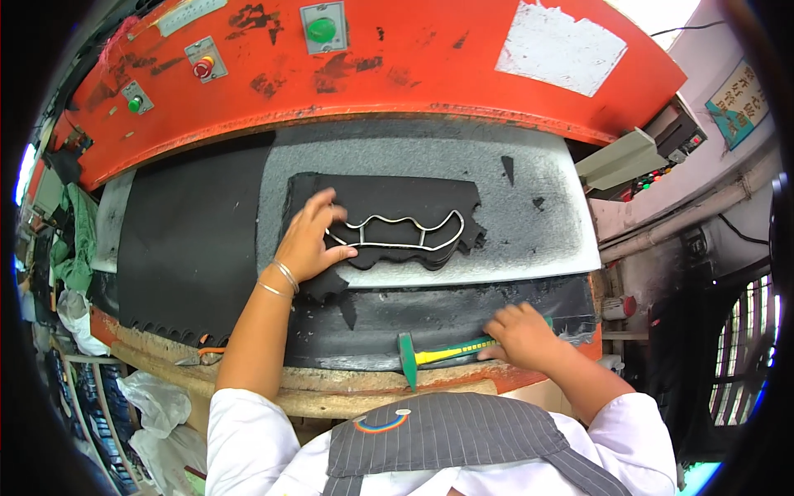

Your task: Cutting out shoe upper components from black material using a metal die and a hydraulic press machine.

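Note:
A silver metal cutting die [397, 245], wavy in outline with two crossbars, rests on a black foam sheet [397, 190] with ragged edges. My left hand [310, 236] is at the die's left end, thumb along the lower edge and fingers around the upper tip, which they partly hide. Beneath the die's lower edge, stacked black layers show a matching wavy outline. Nearer to me on the right, my right hand [523, 335] is closed over the handle of a hammer [451, 353] with a green head and a yellow-green grip. The hammer lies low, its head pointing left.
A red machine beam [397, 83] with buttons spans the far side. Under the foam is a grey-white board [538, 240]; a large black sheet [190, 240] covers the left. Black scraps [507, 169] are scattered about. An orange-handled tool [211, 351] lies by the worn wooden front edge [331, 384].

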{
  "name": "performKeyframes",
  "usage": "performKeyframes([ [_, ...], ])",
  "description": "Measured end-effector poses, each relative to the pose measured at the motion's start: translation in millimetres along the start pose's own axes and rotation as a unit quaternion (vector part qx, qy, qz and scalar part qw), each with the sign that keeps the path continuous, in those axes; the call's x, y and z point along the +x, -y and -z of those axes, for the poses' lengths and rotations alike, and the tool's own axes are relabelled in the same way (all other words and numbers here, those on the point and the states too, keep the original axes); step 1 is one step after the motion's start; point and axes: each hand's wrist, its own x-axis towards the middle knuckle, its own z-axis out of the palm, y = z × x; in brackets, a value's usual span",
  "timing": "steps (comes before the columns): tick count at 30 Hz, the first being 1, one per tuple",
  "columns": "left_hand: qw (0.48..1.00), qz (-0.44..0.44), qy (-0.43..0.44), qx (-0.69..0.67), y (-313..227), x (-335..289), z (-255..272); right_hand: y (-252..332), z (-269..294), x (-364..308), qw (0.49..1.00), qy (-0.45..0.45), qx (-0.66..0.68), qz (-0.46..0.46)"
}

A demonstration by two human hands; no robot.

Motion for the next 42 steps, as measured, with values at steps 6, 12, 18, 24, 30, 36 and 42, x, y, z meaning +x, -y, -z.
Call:
performKeyframes([
  [6,0.985,0.132,0.084,0.066,2.6,0.7,-3.3,27.6,24.8,181.2,0.948,-0.290,0.093,0.094],
  [12,0.982,0.173,0.079,0.022,11.2,-5.1,-1.0,47.2,26.5,264.6,0.995,-0.040,0.085,-0.025],
  [18,0.979,0.177,0.100,0.021,8.1,1.0,0.0,44.6,50.2,272.4,0.995,0.018,0.084,-0.052],
  [24,0.983,0.158,0.095,0.011,5.3,0.4,6.1,-72.7,111.3,194.6,0.795,-0.237,0.558,-0.037],
  [30,0.974,0.119,0.159,0.108,-11.6,-0.4,14.2,-130.6,87.2,69.6,0.339,-0.421,0.828,0.148],
  [36,0.900,-0.020,0.073,-0.429,-162.7,7.2,-31.1,9.0,94.9,58.8,0.750,-0.388,0.530,-0.085],
  [42,0.725,0.085,0.134,-0.670,-189.8,-40.4,-25.5,11.3,63.1,34.2,0.863,-0.246,0.440,0.038],
])
